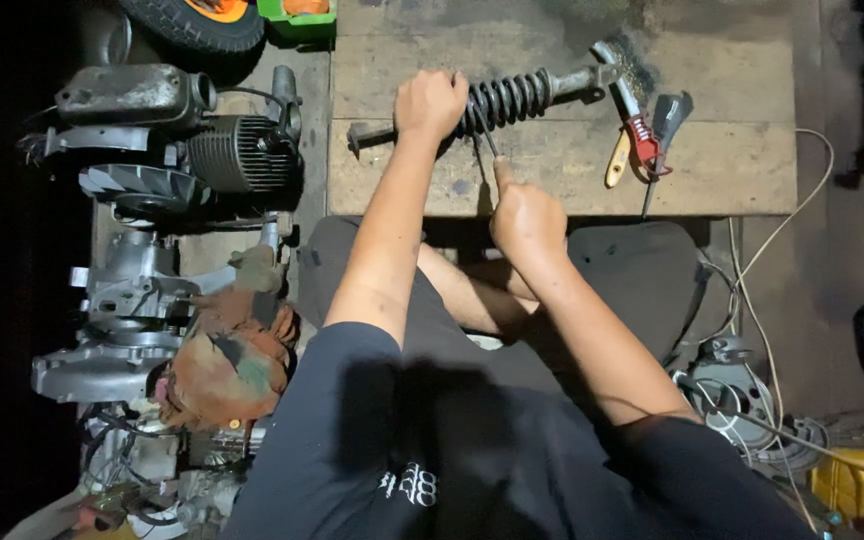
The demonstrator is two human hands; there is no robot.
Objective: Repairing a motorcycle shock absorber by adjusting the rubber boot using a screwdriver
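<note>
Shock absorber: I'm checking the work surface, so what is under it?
The shock absorber lies on a worn wooden board. The left hand grips its coil and hides that stretch; the board's underside is unseen.

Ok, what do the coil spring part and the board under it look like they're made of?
Coil spring: looks like metal with a dark, dull, possibly greasy coat; the rod ends show bare grey. The left hand grips it while the right hand holds a thin tool against the coils. Board: apparently unfinished wood, tan, with visible plank seams, stains and scuffs.
</note>
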